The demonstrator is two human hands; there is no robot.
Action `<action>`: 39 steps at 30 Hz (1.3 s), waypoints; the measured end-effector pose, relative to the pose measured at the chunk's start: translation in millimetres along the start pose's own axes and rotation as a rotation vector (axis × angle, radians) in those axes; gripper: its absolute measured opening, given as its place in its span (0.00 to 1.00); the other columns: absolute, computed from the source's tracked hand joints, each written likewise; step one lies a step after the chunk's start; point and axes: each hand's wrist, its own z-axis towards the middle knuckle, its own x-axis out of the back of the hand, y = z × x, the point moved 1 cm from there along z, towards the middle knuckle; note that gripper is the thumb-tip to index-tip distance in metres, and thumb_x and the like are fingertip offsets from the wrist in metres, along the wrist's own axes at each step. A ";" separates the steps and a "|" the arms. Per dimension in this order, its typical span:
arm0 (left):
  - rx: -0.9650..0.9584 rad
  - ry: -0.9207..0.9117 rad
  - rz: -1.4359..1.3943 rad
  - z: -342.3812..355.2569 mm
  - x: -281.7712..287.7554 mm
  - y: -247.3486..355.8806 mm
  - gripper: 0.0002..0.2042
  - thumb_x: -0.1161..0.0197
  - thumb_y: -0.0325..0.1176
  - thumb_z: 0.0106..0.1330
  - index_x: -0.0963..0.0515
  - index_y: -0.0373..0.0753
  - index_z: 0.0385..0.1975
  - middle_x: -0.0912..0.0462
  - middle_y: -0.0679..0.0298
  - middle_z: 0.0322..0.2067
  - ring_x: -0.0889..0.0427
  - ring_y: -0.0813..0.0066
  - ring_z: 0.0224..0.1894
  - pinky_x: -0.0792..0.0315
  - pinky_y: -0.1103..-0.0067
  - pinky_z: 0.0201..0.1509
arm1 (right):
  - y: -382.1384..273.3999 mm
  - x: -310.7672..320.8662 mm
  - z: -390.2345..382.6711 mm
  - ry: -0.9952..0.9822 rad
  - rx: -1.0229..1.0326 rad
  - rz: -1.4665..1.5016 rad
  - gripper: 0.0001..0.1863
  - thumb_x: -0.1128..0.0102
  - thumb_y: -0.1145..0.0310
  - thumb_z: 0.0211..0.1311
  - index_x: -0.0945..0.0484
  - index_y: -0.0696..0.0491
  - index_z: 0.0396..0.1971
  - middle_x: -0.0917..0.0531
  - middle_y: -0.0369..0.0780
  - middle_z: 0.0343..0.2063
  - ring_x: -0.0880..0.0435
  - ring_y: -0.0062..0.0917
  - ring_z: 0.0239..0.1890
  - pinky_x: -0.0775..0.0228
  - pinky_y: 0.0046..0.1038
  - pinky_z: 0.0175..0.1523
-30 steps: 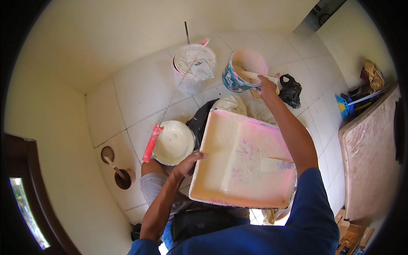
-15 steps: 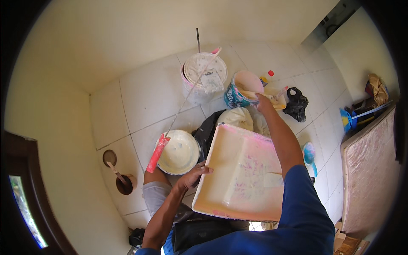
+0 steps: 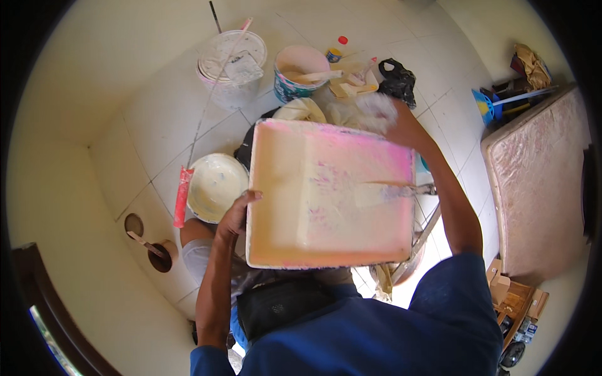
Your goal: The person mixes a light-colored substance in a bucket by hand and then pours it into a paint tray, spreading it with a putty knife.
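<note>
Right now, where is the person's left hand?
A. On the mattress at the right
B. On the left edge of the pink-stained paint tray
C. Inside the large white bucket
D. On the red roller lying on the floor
B: the left hand grips the left rim of the paint tray, held above the tiled floor; the white bucket and red roller lie untouched.

A white bucket (image 3: 230, 66), a lid (image 3: 216, 187), a red roller sleeve (image 3: 182, 195) and a mattress (image 3: 539, 188) lie about the tiled floor (image 3: 157, 135).
</note>
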 end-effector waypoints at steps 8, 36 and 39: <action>-0.032 -0.042 -0.039 4.8 -2.7 5.1 0.24 0.45 0.42 0.55 0.31 0.32 0.47 0.23 0.58 0.40 0.23 0.70 0.40 0.29 0.76 0.45 | 25.8 14.8 -175.4 -0.089 -0.179 -0.602 0.33 0.37 0.74 0.34 0.31 0.55 0.50 0.32 0.50 0.52 0.39 0.44 0.57 0.46 0.37 0.62; -0.069 -0.046 0.060 -16.2 -9.9 -4.0 0.26 0.44 0.48 0.57 0.33 0.35 0.50 0.25 0.58 0.41 0.24 0.71 0.41 0.27 0.76 0.43 | -26.0 -69.6 -118.2 0.060 0.146 -0.439 0.32 0.40 0.77 0.29 0.29 0.57 0.46 0.24 0.47 0.44 0.25 0.39 0.46 0.34 0.32 0.52; -0.055 -0.023 0.039 -14.6 -12.6 -4.6 0.26 0.44 0.48 0.57 0.34 0.36 0.50 0.25 0.59 0.41 0.24 0.71 0.41 0.28 0.76 0.43 | -20.3 -75.6 -122.1 -0.008 0.090 -0.310 0.32 0.40 0.76 0.29 0.28 0.56 0.46 0.24 0.47 0.44 0.26 0.37 0.48 0.34 0.32 0.53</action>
